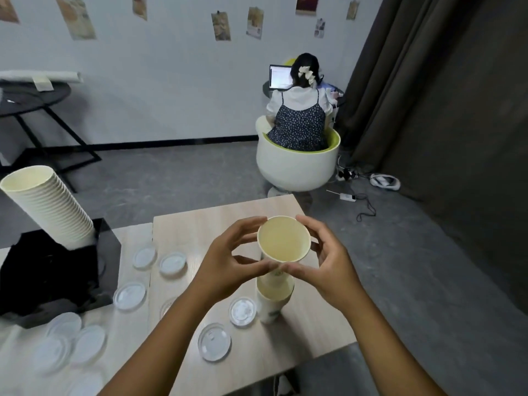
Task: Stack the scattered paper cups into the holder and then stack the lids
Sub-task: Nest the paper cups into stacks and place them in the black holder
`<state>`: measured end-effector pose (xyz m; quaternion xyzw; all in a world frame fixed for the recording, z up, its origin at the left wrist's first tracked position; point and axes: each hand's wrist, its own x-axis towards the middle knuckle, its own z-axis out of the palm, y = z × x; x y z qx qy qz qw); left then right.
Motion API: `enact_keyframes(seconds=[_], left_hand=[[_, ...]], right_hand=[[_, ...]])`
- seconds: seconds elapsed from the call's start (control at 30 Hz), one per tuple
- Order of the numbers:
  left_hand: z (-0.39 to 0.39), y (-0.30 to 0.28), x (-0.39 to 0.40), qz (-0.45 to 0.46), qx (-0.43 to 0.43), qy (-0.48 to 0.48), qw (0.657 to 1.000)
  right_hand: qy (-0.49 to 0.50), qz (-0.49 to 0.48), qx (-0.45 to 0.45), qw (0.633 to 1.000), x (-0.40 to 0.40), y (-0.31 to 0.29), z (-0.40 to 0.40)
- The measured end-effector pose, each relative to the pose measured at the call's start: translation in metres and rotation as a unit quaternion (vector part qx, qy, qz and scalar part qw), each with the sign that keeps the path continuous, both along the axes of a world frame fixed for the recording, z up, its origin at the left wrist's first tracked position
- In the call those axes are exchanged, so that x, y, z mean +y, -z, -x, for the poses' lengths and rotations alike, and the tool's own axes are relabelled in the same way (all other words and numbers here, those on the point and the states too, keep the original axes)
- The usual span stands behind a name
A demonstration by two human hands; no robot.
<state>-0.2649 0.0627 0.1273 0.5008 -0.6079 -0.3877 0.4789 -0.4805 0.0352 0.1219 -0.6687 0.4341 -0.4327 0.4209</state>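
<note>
Both hands, left (228, 262) and right (328, 264), are pinching a light, crushable cup (283, 238) by its upper wall, nesting it into another cup (271, 302) standing on the tabletop (314, 324).

Probably an office lounge, laptop (280, 77), tub chair (297, 164), wall posters (220, 26)

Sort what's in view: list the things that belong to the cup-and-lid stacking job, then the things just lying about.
Belongs to the job:
held paper cup, gripped by left hand and right hand
cup on the table
cup stack
black holder
clear lids

Just lying about:
laptop
round chair
floor cables
</note>
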Motion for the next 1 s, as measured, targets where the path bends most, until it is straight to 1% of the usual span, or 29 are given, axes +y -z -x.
enact_keyframes(seconds=[0.17,0.27,0.33,0.4,0.5,0.6,0.67,0.77,0.9,1.0], left_hand=[[0.000,0.042,-0.004,-0.054,-0.024,0.013,0.998],[-0.002,0.071,-0.007,-0.087,-0.063,0.018,0.994],[-0.003,0.092,-0.006,-0.126,-0.084,0.014,0.988],[-0.002,0.110,-0.003,-0.165,-0.072,0.018,0.983],[0.004,0.122,-0.002,-0.203,-0.038,0.011,0.978],[0.010,0.121,0.001,-0.222,-0.024,-0.025,0.974],[0.011,0.115,0.006,-0.210,-0.013,-0.060,0.976],[0.010,0.092,0.017,-0.185,0.005,-0.133,0.974],[-0.011,0.062,0.050,-0.149,0.031,-0.226,0.962],[-0.035,0.045,0.085,-0.133,0.044,-0.303,0.943]], right_hand=[[0.011,-0.062,0.023,0.998,0.001,0.042,0.001],[0.006,-0.108,0.047,0.993,-0.002,0.073,0.002],[-0.007,-0.131,0.070,0.989,-0.002,0.095,0.002],[-0.022,-0.162,0.061,0.985,-0.002,0.116,0.002],[-0.027,-0.200,0.021,0.979,-0.007,0.134,0.006],[-0.045,-0.207,0.017,0.977,-0.012,0.132,0.008],[-0.064,-0.201,0.007,0.977,-0.016,0.122,0.006],[-0.105,-0.167,0.007,0.980,-0.027,0.101,-0.006],[-0.194,-0.129,0.001,0.973,-0.031,0.068,-0.044],[-0.270,-0.113,-0.010,0.956,-0.023,0.052,-0.087]])
